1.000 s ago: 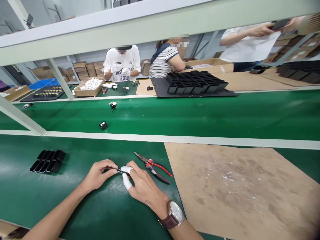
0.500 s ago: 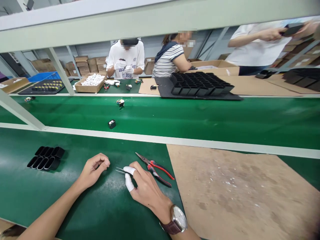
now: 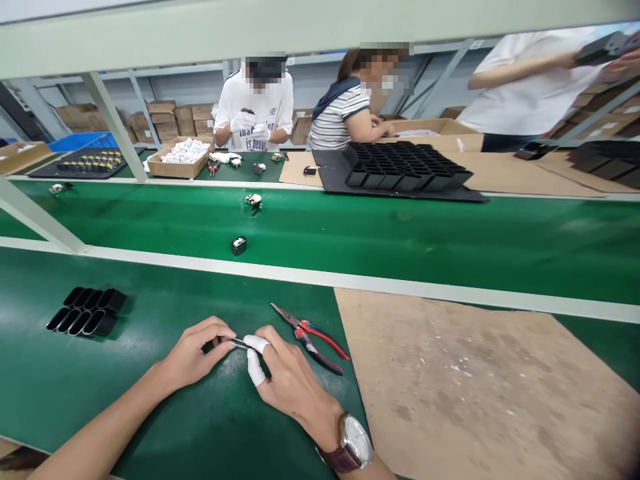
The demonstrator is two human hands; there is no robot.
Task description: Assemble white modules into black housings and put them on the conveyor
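Note:
My right hand [image 3: 290, 373], with white covers on thumb and forefinger and a watch [image 3: 356, 440] on its wrist, is closed around thin metal tweezers [image 3: 240, 344]. The tweezers point left. At their tips, my left hand [image 3: 200, 350] is closed, thumb and forefinger pinching the ends; anything small between them is hidden. Just right of my right hand, long-nose pliers [image 3: 307, 333] with red and black handles lie on the green table [image 3: 195, 440]. Off to the left stands a group of black oval cases [image 3: 86, 312], open side up.
A cardboard sheet [image 3: 490, 387] covers the table's right side. Beyond a white rail [image 3: 280, 271] runs a green belt [image 3: 400, 247] carrying a filled black case [image 3: 239, 246] and small circuit parts [image 3: 253, 201]. Three people work opposite, near a block of black cases [image 3: 407, 167].
My left hand has moved right and its fingers now meet the tweezers' tips. On the belt, the filled case and circuit parts have shifted to the right.

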